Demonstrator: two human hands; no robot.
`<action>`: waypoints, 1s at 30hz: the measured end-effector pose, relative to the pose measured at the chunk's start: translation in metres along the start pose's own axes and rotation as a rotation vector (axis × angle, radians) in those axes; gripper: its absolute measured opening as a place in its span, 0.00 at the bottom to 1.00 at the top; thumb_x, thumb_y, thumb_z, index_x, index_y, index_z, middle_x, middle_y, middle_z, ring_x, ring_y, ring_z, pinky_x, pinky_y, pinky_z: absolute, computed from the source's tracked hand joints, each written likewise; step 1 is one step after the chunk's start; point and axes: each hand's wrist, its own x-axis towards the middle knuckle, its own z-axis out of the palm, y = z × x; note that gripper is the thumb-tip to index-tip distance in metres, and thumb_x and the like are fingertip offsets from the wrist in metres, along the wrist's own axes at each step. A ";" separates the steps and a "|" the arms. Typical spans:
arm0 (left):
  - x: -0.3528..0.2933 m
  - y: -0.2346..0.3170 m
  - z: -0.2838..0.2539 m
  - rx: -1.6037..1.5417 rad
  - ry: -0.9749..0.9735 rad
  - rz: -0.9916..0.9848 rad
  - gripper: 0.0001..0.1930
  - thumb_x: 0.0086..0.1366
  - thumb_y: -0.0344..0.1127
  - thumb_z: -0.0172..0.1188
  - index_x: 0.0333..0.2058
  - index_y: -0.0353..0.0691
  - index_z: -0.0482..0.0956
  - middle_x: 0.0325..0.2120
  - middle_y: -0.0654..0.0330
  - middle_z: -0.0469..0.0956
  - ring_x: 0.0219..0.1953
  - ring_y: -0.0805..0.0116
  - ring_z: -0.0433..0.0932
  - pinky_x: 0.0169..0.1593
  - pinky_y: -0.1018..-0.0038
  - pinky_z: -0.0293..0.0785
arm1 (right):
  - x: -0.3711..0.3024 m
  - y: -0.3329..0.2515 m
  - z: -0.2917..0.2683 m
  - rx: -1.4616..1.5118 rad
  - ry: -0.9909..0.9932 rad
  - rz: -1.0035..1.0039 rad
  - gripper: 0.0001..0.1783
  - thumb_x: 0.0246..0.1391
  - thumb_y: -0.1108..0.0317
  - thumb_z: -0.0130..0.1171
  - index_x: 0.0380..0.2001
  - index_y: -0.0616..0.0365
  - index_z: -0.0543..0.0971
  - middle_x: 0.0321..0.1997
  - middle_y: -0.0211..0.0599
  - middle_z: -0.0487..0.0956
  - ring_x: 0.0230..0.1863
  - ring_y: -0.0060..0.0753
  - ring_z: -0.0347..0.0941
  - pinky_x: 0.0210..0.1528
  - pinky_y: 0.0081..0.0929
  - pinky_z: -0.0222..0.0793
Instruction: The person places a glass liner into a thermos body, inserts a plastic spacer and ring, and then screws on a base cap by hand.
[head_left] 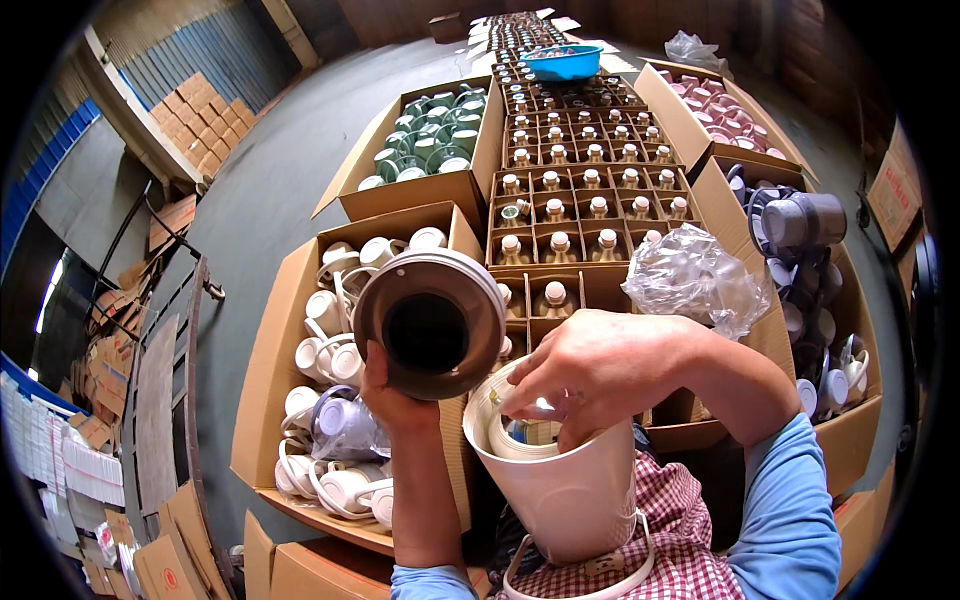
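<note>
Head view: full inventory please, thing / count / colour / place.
white jug body: one, white, on the lap at lower centre, white handle below it
liner: one, silvery with a dark opening, held up at centre
white-parts box: one, brown cardboard, left, holds white handled parts
green-parts box: one, brown cardboard, upper left of centre
divided trays: several, brown, centre, running into the distance, white-capped pieces in the cells
plastic bag: one, clear, crumpled, right of centre
grey-parts box: one, right
pink-parts box: one, upper right
basin: one, blue, top
left hand: grips the liner from below
right hand: fingers inside the jug body's mouth
</note>
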 end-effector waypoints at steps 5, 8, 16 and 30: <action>-0.013 0.008 0.016 0.229 0.034 0.192 0.28 0.57 0.39 0.64 0.52 0.30 0.67 0.47 0.51 0.73 0.48 0.60 0.75 0.52 0.64 0.73 | 0.003 0.004 0.007 0.017 0.002 0.072 0.22 0.32 0.61 0.69 0.36 0.54 0.81 0.30 0.35 0.81 0.32 0.40 0.78 0.32 0.34 0.71; -0.022 0.010 0.019 0.429 0.028 0.362 0.31 0.53 0.41 0.67 0.52 0.30 0.67 0.45 0.52 0.73 0.46 0.60 0.75 0.50 0.65 0.74 | 0.010 0.003 0.011 -0.070 -0.001 0.084 0.19 0.29 0.59 0.70 0.28 0.54 0.81 0.22 0.37 0.78 0.26 0.41 0.76 0.29 0.35 0.70; -0.043 0.021 0.044 1.021 -0.577 0.994 0.43 0.50 0.71 0.58 0.44 0.30 0.73 0.27 0.53 0.78 0.27 0.59 0.78 0.31 0.69 0.76 | -0.017 0.091 0.048 1.060 0.969 0.114 0.17 0.57 0.53 0.54 0.33 0.58 0.79 0.35 0.39 0.82 0.34 0.26 0.78 0.38 0.26 0.75; -0.050 0.031 0.118 1.236 -0.909 0.449 0.19 0.42 0.39 0.71 0.34 0.35 0.83 0.26 0.53 0.76 0.26 0.65 0.74 0.30 0.75 0.69 | 0.009 0.109 0.072 1.512 0.632 -0.261 0.15 0.34 0.65 0.47 0.21 0.67 0.76 0.45 0.60 0.77 0.46 0.46 0.75 0.56 0.34 0.68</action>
